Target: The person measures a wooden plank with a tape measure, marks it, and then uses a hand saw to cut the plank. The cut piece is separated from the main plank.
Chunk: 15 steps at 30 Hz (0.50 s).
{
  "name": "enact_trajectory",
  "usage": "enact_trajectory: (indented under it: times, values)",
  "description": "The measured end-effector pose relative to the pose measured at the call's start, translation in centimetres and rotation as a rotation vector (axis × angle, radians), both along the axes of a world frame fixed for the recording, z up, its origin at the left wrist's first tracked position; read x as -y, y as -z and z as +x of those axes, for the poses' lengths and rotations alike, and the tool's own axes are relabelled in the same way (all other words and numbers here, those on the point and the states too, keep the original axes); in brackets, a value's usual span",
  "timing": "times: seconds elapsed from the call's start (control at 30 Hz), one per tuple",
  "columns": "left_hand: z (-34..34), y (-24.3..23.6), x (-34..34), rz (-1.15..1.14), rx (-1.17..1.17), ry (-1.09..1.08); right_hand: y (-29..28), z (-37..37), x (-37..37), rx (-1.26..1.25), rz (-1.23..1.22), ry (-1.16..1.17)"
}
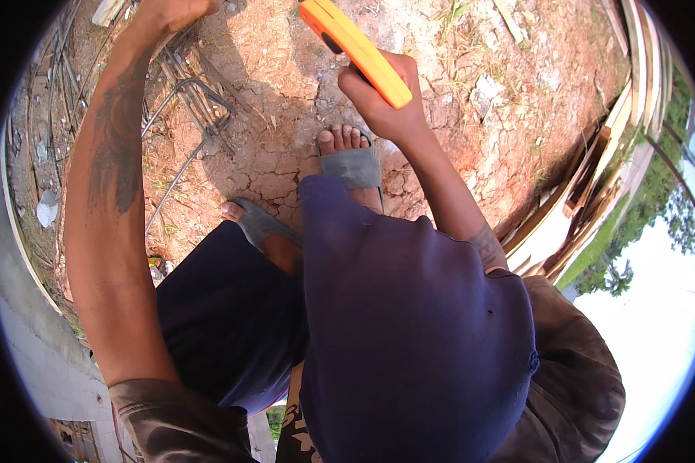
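Observation:
My right hand (386, 96) is closed around a long, flat orange tool (361, 55) with a dark oval part on its side. The tool slants up to the left, and its far end touches the top edge of the view, so its kind does not show. At the upper left, my left hand (179, 11) is partly cut off by the picture's edge. Its fingers look curled in, and anything inside them is hidden. Below that hand, bent metal rods (201, 104) lie on the cracked earth.
My feet in grey slide sandals (351, 166) stand on the dry ground (278, 147). Thin rods and scraps (54, 100) lie at the left, beside a pale concrete edge (23, 255). Stacked wooden boards (579, 185) line the right. My raised knee (409, 309) fills the lower middle.

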State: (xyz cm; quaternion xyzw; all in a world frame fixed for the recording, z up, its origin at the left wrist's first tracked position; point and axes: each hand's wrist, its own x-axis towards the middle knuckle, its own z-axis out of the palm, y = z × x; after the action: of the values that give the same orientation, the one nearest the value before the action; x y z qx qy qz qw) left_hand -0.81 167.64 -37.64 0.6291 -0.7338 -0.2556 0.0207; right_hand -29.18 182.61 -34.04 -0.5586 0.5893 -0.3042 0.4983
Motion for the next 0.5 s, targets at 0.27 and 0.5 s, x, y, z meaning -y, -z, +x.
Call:
enact_trajectory:
  times: [0.27,0.5]
  values:
    - [1.7,1.5,0.3,0.046,0.047,0.063,-3.7,-1.9,-1.9,-0.143,0.034,-0.061]
    - [2.2,1.1,0.3,-0.009,0.123,0.01,-1.5,3.0,3.1,0.059,0.065,-0.037]
